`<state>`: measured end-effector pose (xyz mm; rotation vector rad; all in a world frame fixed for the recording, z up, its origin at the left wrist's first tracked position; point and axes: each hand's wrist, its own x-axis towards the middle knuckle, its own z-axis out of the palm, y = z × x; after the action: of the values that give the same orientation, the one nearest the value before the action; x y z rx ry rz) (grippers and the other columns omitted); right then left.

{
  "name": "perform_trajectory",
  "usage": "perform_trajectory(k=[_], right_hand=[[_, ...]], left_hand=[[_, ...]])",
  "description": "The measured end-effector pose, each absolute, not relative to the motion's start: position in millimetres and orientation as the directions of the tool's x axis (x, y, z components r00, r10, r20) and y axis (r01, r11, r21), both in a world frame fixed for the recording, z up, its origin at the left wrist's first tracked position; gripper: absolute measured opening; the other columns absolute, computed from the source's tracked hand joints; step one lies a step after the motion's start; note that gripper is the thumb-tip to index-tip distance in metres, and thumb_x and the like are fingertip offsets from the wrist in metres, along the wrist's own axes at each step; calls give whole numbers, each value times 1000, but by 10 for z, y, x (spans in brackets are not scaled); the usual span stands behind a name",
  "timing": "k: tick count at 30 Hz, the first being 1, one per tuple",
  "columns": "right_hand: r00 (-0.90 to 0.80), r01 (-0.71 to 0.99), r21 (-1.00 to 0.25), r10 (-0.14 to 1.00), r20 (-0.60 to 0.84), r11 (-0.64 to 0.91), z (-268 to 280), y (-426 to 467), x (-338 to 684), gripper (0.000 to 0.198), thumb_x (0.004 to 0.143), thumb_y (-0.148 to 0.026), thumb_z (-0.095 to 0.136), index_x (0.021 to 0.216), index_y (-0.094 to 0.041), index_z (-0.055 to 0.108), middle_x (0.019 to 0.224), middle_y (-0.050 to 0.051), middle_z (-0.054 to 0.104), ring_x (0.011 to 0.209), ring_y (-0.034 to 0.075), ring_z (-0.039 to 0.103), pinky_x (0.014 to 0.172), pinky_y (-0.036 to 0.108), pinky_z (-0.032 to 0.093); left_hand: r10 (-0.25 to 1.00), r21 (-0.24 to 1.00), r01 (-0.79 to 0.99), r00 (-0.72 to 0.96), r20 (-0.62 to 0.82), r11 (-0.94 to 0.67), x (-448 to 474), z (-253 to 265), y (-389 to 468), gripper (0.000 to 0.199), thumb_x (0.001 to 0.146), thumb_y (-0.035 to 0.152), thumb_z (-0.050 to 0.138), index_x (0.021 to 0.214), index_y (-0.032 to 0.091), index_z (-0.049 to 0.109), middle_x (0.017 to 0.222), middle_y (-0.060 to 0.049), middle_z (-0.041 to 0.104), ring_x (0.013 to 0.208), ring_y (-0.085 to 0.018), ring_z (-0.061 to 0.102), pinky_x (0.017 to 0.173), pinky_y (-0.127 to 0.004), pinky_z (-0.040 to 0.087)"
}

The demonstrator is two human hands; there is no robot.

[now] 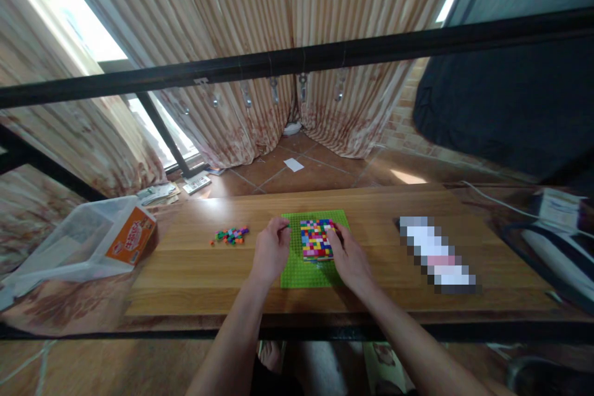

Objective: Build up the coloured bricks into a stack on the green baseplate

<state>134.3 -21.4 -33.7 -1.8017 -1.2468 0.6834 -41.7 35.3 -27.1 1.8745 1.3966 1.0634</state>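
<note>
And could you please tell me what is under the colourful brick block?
A green baseplate lies under the colourful brick block, showing beyond its left and near edges; the part directly beneath is covered.

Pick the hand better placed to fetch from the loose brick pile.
Left, likely: the left hand is between the loose brick pile and the brick block, nearer the pile. The right hand touches the block's opposite side. Can't tell if the left pinches a brick.
</note>
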Motion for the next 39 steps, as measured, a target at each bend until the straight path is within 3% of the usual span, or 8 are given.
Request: perform_trajectory(k=[8, 39], right_hand=[[375, 453, -869, 927, -17, -199, -333, -200, 1389, 61, 91, -55, 35, 129, -12, 56, 122, 17, 65, 109, 30, 62, 96, 45, 45], [350, 469, -866, 937, 2, -173, -403, -156, 1474, 55, 91, -54, 36, 119, -15, 63, 115, 14, 69, 103, 28, 64, 92, 43, 47]], left_hand=[[935, 748, 564, 163, 314, -350, -318, -245, 407, 14, 87, 18, 52, 91, 21, 65, 80, -1, 69, 72, -14, 63, 67, -24, 45], [944, 885, 331, 144, 296, -328, -198, -357, 525, 23, 82, 14, 56, 97, 21, 73, 92, -4, 72, 86, -16, 66, 83, -29, 52]])
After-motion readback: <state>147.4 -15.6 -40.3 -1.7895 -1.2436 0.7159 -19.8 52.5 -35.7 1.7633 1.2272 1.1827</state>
